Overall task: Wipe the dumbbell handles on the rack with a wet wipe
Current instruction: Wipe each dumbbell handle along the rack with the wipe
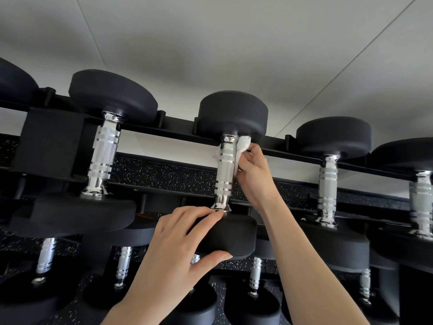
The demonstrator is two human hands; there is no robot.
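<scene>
In the middle of the frame the middle dumbbell lay across the black rack, its knurled chrome handle running up and down the picture between two black round heads. The right hand came in from the lower right and pinched a crumpled white wet wipe against the upper right side of that handle, just below the far head; a bit of the wipe showed on the handle's left side too, so it seemed to wrap behind. The left hand, at lower centre, gripped the near head, with fingers curled over its top edge right beside the handle's flared base and the thumb pressed under its lower rim. A larger dumbbell sat on the rack at left of centre, and a smaller dumbbell at right. More dumbbells filled a lower tier along the bottom of the frame. Dark speckled flooring showed between the rails, with a pale wall across the top
</scene>
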